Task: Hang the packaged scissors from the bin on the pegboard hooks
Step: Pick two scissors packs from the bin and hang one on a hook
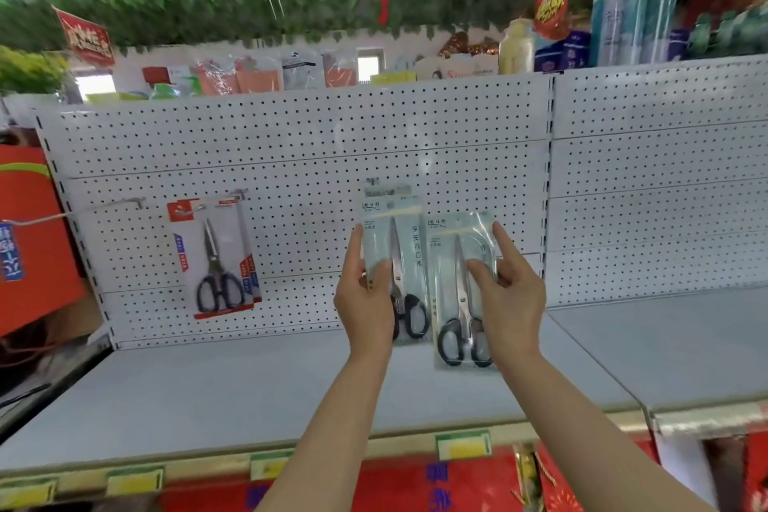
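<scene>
Right hand: the right hand (509, 295) grips a clear pack of scissors (463, 291) by its right edge, held in front of the pegboard and not on any hook.
Left hand: the left hand (365, 299) clasps a second clear pack (395, 258), raised a little higher, its top close to a hook (376, 181); whether the pack is already threaded on I cannot tell.
Shelf: the grey shelf (249, 387) below the hands is bare; the bin is out of view.
Pegboard: on the pegboard (311, 145), red-carded packs (216, 258) already hang to the left.
Empty hook: one long hook (104, 209) farther left carries nothing.
Progress: partly done, I judge; both held packs remain, and any in the bin.
</scene>
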